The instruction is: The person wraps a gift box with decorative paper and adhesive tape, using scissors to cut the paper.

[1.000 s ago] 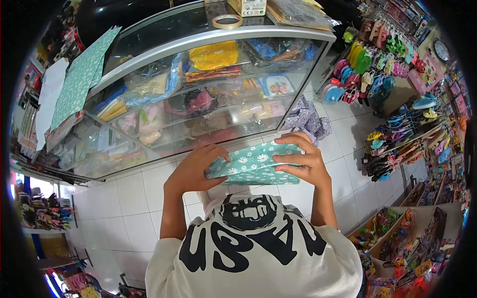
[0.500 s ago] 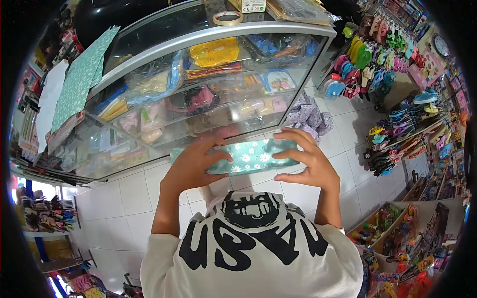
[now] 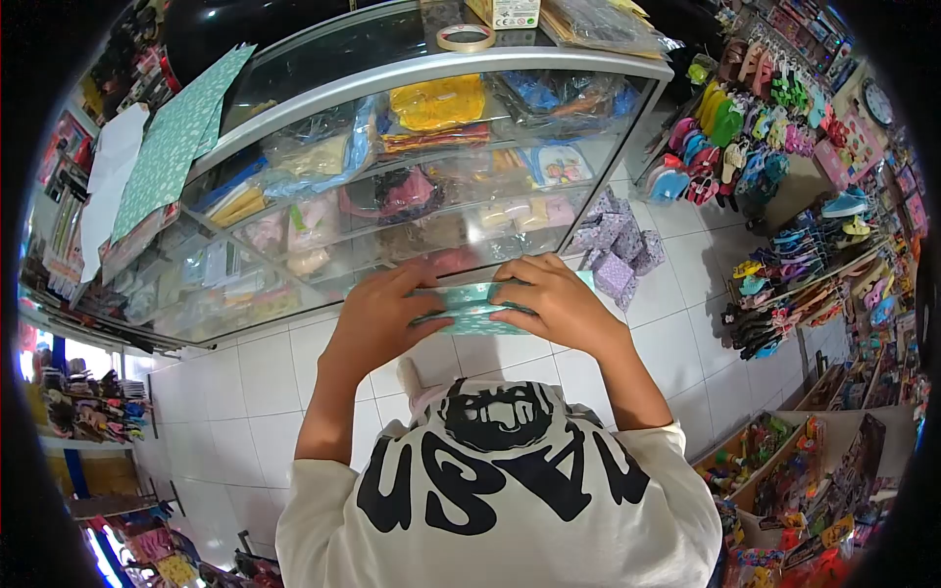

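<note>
Head: left hand (image 3: 377,316), right hand (image 3: 555,300) grip daisy-print packet (image 3: 469,312); shirt (image 3: 627,510) unreadable.

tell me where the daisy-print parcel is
Head view, centre: the daisy-print parcel is clasped between the left hand and the right hand, in front of the glass display case.

A matt, flower-printed paper wrap (image 3: 469,307) is seen on the box. The case (image 3: 412,196) is made of glossy glass and brushed metal. The floor (image 3: 265,382) is laid with smooth, shiny tile.
</note>
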{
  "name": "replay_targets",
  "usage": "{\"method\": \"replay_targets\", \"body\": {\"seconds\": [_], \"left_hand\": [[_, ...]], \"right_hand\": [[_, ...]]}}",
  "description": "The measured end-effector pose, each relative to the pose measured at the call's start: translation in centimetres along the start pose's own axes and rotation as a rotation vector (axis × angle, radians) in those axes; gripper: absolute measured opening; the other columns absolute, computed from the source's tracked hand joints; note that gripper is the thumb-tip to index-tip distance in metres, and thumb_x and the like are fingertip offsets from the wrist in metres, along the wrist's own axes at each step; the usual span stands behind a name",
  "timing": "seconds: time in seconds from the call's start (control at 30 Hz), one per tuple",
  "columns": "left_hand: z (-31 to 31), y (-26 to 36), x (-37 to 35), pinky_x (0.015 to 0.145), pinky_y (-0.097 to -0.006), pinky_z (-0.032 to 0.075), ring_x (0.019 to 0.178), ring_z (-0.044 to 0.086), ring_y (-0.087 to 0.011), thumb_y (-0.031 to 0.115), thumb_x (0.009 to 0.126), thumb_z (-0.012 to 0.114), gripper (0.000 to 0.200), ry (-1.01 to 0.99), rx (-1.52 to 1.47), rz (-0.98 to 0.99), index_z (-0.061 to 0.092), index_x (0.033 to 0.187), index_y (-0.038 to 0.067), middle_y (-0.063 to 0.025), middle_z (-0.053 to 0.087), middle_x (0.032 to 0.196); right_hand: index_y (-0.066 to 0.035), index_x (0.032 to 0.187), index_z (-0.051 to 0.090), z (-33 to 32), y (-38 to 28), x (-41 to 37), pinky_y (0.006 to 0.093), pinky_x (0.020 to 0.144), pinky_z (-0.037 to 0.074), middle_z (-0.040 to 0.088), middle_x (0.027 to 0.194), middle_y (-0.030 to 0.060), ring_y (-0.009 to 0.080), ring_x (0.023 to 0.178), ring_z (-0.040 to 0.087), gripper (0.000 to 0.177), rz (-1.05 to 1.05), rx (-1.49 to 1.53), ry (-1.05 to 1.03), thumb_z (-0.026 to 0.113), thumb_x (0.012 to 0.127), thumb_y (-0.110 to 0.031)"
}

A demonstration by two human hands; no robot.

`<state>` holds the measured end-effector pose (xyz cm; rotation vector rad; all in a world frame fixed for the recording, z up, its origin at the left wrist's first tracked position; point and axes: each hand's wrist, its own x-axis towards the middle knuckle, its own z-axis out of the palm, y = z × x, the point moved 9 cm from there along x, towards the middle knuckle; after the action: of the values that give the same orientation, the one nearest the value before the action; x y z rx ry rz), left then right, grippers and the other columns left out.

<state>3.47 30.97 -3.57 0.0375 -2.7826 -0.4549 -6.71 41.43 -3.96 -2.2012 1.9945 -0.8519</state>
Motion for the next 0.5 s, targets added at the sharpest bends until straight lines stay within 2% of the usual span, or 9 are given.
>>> {"method": "replay_targets", "body": {"seconds": [0.13,0.23,0.33,0.43,0.5], "left_hand": [[0.2,0.3,-0.1,0.072,-0.036,0.051,0.084,0.064,-0.0258,0.027,0.068,0.082,0.03,0.022,0.005,0.028,0.069,0.091,0.011,-0.0043,0.066,0.096],[-2.2,0.4,-0.1,0.07,-0.0371,0.05,0.081,0.063,-0.0261,0.026,0.068,0.082,0.027,0.203,-0.106,-0.13,0.069,0.084,0.009,-0.0058,0.066,0.092],[-2.3,-1.0,-0.8,0.067,-0.0369,0.05,0.078,0.064,-0.0257,0.025,0.068,0.082,0.025,0.121,-0.055,-0.129,0.067,0.076,0.007,-0.0071,0.066,0.085],[-1.6,-1.4,-0.9,0.062,-0.0355,0.049,0.072,0.063,-0.0263,0.026,0.065,0.084,0.028,0.041,-0.052,-0.187,0.067,0.077,0.008,-0.007,0.066,0.078],[-1.9,-1.0,-0.8,0.06,-0.0349,0.049,0.069,0.063,-0.0264,0.027,0.064,0.085,0.029,0.07,-0.05,-0.136,0.069,0.08,0.008,-0.0063,0.065,0.075]], "right_hand": [[-0.009,0.097,0.065,0.4,0.1,0.1,0.0359,0.086,0.041,0.062,0.098,0.0051,0.0238,0.095,0.06,0.021,0.04,0.033,-0.051,0.07,0.082,-0.022],[-0.009,0.102,0.064,-0.4,0.6,-0.1,0.0372,0.085,0.042,0.063,0.096,0.0057,0.0246,0.093,0.061,0.025,0.113,0.1,-0.009,0.071,0.082,-0.023],[-0.009,0.106,0.064,-0.3,1.3,-0.7,0.0381,0.084,0.043,0.064,0.096,0.0072,0.0263,0.093,0.061,0.029,0.135,0.107,0.036,0.071,0.082,-0.023],[-0.008,0.108,0.064,0.3,0.3,-0.4,0.0387,0.082,0.044,0.065,0.097,0.0077,0.0275,0.091,0.062,0.031,0.081,0.022,-0.024,0.071,0.082,-0.022],[-0.008,0.105,0.065,0.0,-0.1,0.1,0.0385,0.079,0.045,0.066,0.093,0.0077,0.0284,0.086,0.063,0.027,0.033,0.044,0.077,0.071,0.081,-0.021]]}}
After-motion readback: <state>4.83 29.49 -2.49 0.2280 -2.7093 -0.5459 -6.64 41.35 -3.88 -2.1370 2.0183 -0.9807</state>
